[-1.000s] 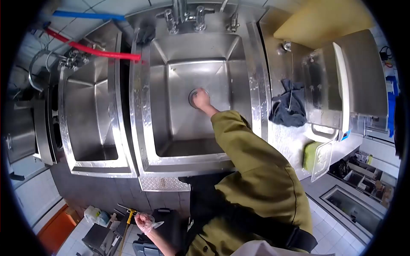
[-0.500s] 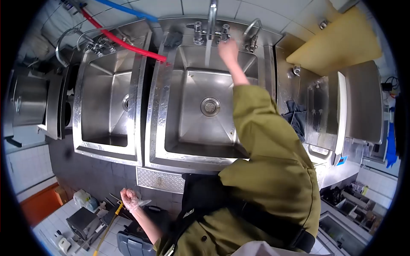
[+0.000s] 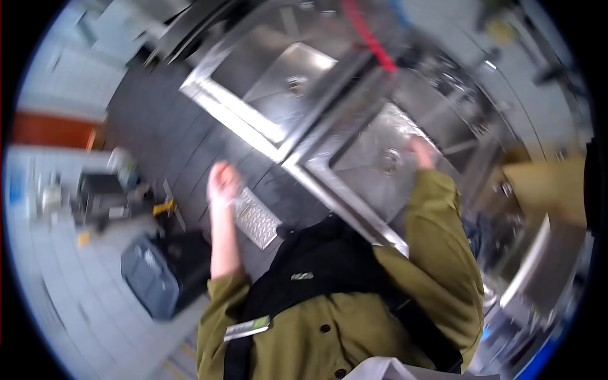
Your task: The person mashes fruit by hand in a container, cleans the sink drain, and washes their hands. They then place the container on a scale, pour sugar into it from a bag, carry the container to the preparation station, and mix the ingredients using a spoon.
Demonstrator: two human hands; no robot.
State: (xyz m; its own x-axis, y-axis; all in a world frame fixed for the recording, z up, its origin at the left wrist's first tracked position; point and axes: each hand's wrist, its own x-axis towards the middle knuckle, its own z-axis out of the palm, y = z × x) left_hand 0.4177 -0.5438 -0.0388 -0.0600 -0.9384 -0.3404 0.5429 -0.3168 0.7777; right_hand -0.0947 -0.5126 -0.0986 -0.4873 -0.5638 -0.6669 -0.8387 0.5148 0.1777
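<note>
My left hand (image 3: 223,182) is raised in front of the sinks, over the dark floor near a metal tread plate (image 3: 256,220). Its fingers look curled closed; blur hides what, if anything, is inside them. Over the right-hand steel sink (image 3: 339,197), beside the drain (image 3: 391,161), is my right hand (image 3: 421,152). Motion smears its fingers, and no object shows in it. The faucet area at the back of this sink is too blurred to read.
Another steel sink (image 3: 234,117) adjoins on the left. A red hose (image 3: 367,35) hangs over the back. At lower left stands a grey bin (image 3: 149,275), near a yellow-handled tool (image 3: 166,207). A tan board (image 3: 548,190) leans at the right.
The view has swung left, so the sinks now appear tilted toward the upper right. My right hand has left the faucet knob and come back over the basin. My left hand has risen.
</note>
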